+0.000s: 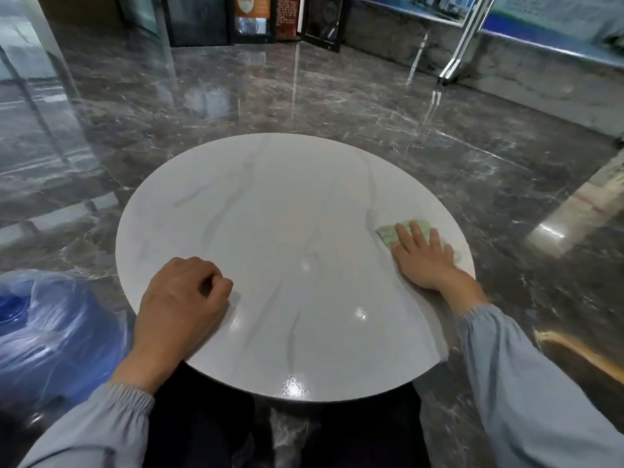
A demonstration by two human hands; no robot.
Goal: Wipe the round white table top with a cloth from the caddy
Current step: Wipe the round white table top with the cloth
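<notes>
The round white table top [270, 204] with faint grey veins fills the middle of the view. A pale green cloth [388, 233] lies flat near its right edge. My right hand [423, 256] presses on the cloth with straight, spread fingers and covers most of it. My left hand [179, 298] rests on the table's near left part with its fingers curled in and nothing in them. No caddy is in view.
A blue water jug [44, 332] wrapped in clear plastic stands on the floor at the lower left, close to the table. Glossy dark marble floor [337, 103] surrounds the table. Display stands [256, 18] and a metal frame [456, 59] are far back.
</notes>
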